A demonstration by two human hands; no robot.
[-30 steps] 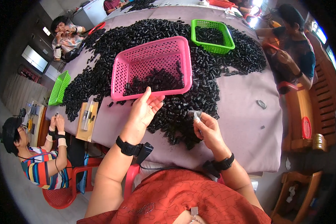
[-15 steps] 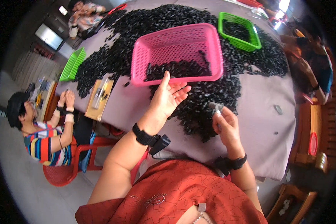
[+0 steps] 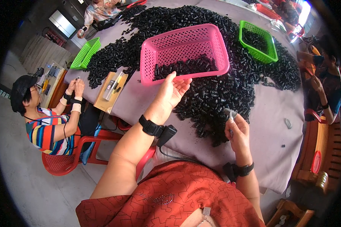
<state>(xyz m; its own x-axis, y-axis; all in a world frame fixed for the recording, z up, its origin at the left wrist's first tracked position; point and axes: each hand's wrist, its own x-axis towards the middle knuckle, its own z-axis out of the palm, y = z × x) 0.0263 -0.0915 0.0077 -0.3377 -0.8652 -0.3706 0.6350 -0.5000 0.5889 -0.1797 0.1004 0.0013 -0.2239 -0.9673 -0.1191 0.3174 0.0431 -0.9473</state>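
Your right hand [image 3: 239, 132] pinches a small clear piece [image 3: 230, 112] between thumb and forefinger. Your left hand [image 3: 171, 92] is palm up, thumb apart, fingers loosely spread, gripping nothing that shows. The basket [image 3: 183, 43] sits just beyond the left fingertips; you can't tell here whether the thumb touches its near rim.

A slack pinch could drop the clear piece into the black pile [image 3: 216, 94] beside those fingertips, where it would be hard to find. If the left thumb catches the rim, the basket, on an uneven bed, could tip and spill.

The clear piece points past the right fingertips, away from you and slightly left; its long axis is too small to judge. The basket's long axis runs roughly left to right beyond the left fingers, its right end slightly farther from you.
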